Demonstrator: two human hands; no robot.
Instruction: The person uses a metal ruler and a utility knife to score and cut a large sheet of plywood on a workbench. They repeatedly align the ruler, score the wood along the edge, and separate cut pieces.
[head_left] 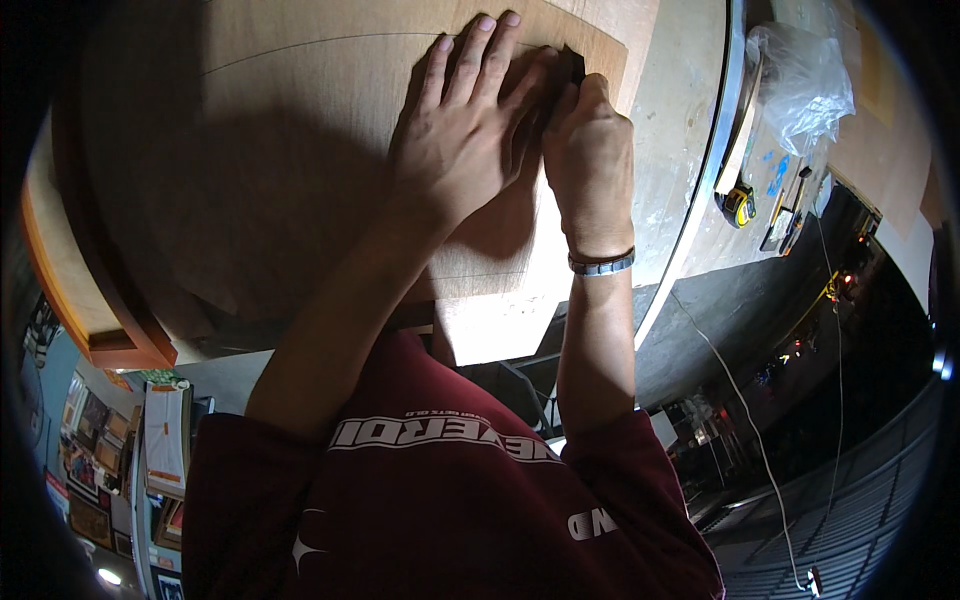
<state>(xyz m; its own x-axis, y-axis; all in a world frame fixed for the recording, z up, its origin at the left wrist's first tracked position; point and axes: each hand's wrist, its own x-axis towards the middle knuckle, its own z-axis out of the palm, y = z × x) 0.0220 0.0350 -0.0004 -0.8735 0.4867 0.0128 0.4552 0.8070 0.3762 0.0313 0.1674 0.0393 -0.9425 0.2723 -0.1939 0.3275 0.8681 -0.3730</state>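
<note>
A thin sheet of light brown plywood (320, 75) lies before me, with a curved dark line drawn across its far part and a fainter line near its close edge. My left hand (460, 135) rests flat on the sheet, fingers spread and pointing away. Close beside it, near the sheet's right edge, my right hand (592, 165) is closed around a slim black tool (574, 65). Only the tool's dark upper end shows above the fist; its working end is hidden, so its kind is unclear. A banded bracelet circles my right wrist.
A long pale metal edge (693, 215) runs along the right. Past it lie a crumpled clear plastic bag (803, 85), a wooden strip (741, 135) and a yellow-black tape measure (740, 205). An orange-brown curved wooden frame (95, 270) stands left. A white cable (745, 405) hangs at right.
</note>
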